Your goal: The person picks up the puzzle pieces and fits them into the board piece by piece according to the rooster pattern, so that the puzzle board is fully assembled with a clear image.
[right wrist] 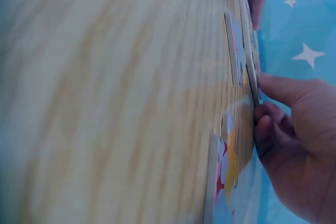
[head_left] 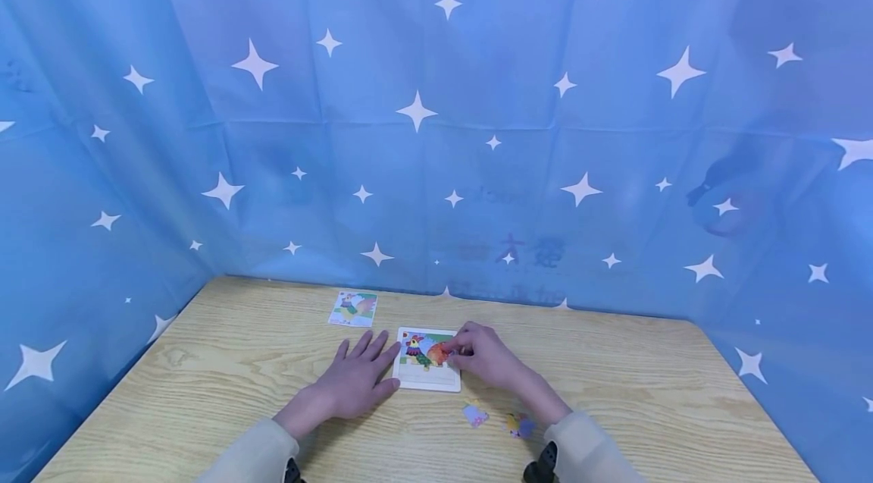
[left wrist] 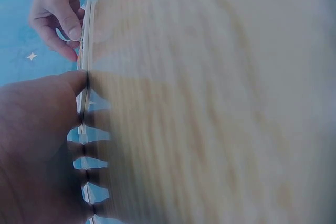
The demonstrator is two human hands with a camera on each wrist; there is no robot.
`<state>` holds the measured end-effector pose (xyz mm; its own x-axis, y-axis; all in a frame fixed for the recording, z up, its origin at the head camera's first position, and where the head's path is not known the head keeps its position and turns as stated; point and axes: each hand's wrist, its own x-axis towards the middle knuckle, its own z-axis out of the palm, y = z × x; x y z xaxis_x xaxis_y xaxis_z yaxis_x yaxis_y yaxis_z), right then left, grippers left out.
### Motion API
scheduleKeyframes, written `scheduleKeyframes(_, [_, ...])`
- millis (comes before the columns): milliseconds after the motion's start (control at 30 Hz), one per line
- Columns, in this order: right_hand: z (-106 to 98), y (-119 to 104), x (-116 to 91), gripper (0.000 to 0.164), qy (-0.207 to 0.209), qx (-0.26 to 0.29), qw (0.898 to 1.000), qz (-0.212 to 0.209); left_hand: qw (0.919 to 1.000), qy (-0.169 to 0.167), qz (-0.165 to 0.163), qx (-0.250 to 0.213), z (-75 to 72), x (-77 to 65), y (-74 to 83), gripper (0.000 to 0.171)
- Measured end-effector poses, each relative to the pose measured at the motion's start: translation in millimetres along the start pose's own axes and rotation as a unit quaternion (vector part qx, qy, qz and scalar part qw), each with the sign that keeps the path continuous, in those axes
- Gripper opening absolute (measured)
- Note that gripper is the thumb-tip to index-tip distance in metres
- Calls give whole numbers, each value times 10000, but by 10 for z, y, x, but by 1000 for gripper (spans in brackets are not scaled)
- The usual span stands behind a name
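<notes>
A white-framed jigsaw puzzle board (head_left: 428,381) lies on the table, its upper part filled with a colourful rooster picture (head_left: 417,346). My left hand (head_left: 358,381) rests palm down with spread, straight fingers, thumb and forefinger at the board's left edge. Over the board's right side, my right hand (head_left: 480,354) pinches an orange-red puzzle piece (head_left: 445,351) between thumb and fingertips, low against the picture; the fingers partly hide it. Loose pieces lie nearer me: a pale lilac puzzle piece (head_left: 475,415) and a yellow-and-purple cluster (head_left: 520,424), under the right forearm's inner side.
A square rooster picture card (head_left: 353,309) lies behind my left hand, toward the table's back edge. The wooden table (head_left: 648,392) ends at a blue curtain (head_left: 505,164) with white stars, which hangs behind it and along both sides.
</notes>
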<state>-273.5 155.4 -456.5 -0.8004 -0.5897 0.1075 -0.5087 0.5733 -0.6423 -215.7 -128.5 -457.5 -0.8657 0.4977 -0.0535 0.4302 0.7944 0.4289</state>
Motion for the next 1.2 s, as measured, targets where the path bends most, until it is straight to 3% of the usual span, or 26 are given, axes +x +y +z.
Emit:
scheduleKeyframes(267, [-13, -2, -4, 26, -220, -75, 9988, -428, 10000, -15, -9, -36, -5, -9, 1, 64])
scheduleKeyframes(533, [-28, -9, -5, 26, -308, 120, 9983, -472, 9998, 100, 158, -65, 27, 6, -43, 65])
scheduleKeyframes(900, [-22, -20, 0, 30, -356, -332, 9976, -489, 10000, 58, 15, -22, 42, 18, -47, 64])
scheduleKeyframes(1200, [-26, -15, 3, 30, -277, -423, 9969, -601, 9997, 98, 189, -103, 38, 11, -52, 67])
